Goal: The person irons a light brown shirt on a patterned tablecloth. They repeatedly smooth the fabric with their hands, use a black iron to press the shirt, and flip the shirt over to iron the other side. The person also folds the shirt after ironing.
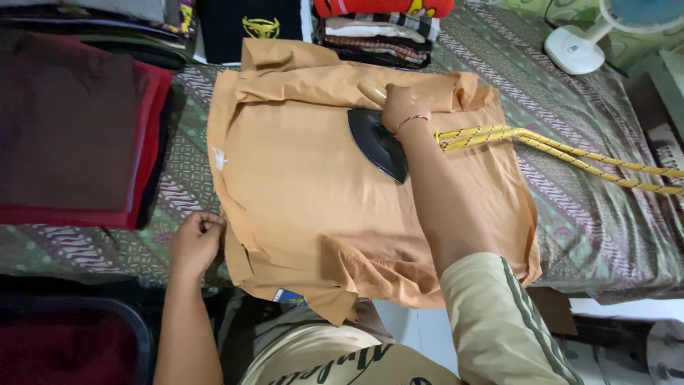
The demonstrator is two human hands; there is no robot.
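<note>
Patterned batik cloth (591, 192) covers the flat surface that serves as a counter, and an orange-tan shirt (306, 185) lies spread across the middle of it. Stacks of folded clothes ring the work: a dark red pile (78, 135) to the left, a black garment (249, 28) and a striped stack (377, 32) along the far edge, and a small white fan (577, 46) stands in the far right corner.

The right hand (402, 107) is closed around the pale wooden handle of a dark iron (377, 142), which rests flat on the upper part of the shirt, just below the folded collar area. A yellow braided cord (563, 153) runs from the iron off to the right. The left hand (196, 239) pinches the near left edge of the shirt between fingers and thumb, holding the fabric taut at the hem side.

By my reading, the pressing stroke is in progress on the body panel (the broad middle looks smooth, while the near edge and the folded sleeve parts at the top show creases). The next move seems to call for drawing the iron toward the rumpled near hem while the left hand keeps tension on the cloth, with fingers kept away from the hot sole and the cord kept off the fabric.
</note>
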